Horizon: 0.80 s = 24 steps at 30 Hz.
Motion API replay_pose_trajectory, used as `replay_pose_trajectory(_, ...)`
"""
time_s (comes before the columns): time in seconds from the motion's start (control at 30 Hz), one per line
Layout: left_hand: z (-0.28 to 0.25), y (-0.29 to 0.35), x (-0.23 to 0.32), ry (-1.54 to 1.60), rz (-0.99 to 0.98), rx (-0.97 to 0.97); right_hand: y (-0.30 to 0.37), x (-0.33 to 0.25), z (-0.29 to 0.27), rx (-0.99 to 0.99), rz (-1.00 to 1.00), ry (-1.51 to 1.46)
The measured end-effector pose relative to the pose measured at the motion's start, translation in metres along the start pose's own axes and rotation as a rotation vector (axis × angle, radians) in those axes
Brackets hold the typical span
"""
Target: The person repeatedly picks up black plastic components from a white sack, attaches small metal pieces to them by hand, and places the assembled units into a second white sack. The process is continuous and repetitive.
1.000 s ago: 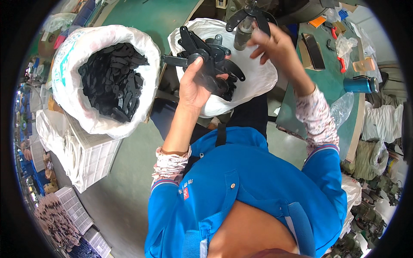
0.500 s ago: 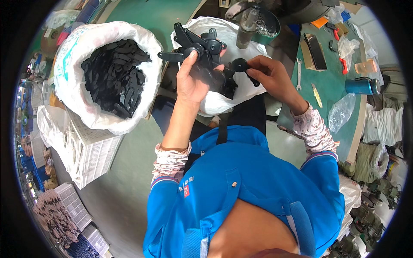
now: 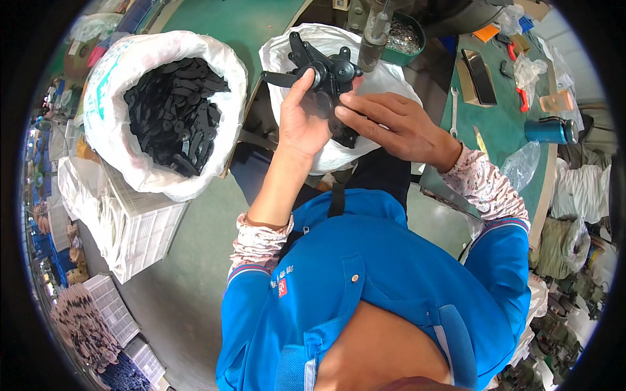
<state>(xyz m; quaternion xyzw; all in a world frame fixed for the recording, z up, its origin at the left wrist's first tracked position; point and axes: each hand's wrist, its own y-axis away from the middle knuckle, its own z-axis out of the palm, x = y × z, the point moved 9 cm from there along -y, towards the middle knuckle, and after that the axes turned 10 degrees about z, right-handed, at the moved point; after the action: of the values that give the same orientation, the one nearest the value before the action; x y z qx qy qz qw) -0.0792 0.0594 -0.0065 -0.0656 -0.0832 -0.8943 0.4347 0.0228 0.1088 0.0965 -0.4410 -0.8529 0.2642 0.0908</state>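
My left hand [image 3: 302, 132] grips a bunch of black lever-shaped plastic parts [image 3: 301, 55] with round hubs, which fan out past its thumb. Close against the right side of that bunch is my right hand [image 3: 407, 130], its fingers together and reaching in at the parts. Its thumb and whatever lies between its fingertips are hidden. Both hands are over an open white plastic bag [image 3: 325, 163], with more black parts showing low in its mouth. At the left, a larger white bag [image 3: 104, 117] with a rolled rim contains many similar flat black pieces [image 3: 173, 120].
A clear upright cylinder [image 3: 373, 39] and a green tub [image 3: 417, 49] of small metal bits stand beyond the bag. On the right bench lie a wrench [image 3: 454, 111], a phone [image 3: 479, 78] and a blue flask [image 3: 551, 130]. A white crate [image 3: 153, 238] stands left.
My right hand has moved left from beside the bunch, with a black part at its fingertips, to right against it. My left hand and its bunch have shifted slightly right.
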Motion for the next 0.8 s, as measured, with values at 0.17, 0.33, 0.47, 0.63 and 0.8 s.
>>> replay_pose_trajectory(0.17,0.004,-0.001,0.001,-0.056,-0.020,-0.001,0.010,-0.008,-0.002,0.067,-0.107,-0.008)
replay_pose_trajectory(0.33,-0.013,-0.007,-0.001,-0.139,0.004,0.085,0.006,-0.006,-0.001,0.035,-0.052,-0.019)
replay_pose_trajectory(0.47,-0.011,-0.008,-0.012,-0.016,-0.073,0.089,0.009,-0.015,0.003,0.030,-0.120,-0.077)
replay_pose_trajectory(0.63,-0.016,-0.010,-0.010,-0.044,-0.046,0.110,0.005,-0.011,0.004,0.046,-0.061,-0.040)
replay_pose_trajectory(0.8,-0.022,-0.014,0.008,-0.119,0.092,0.148,0.003,-0.025,-0.025,0.128,-0.067,-0.143)
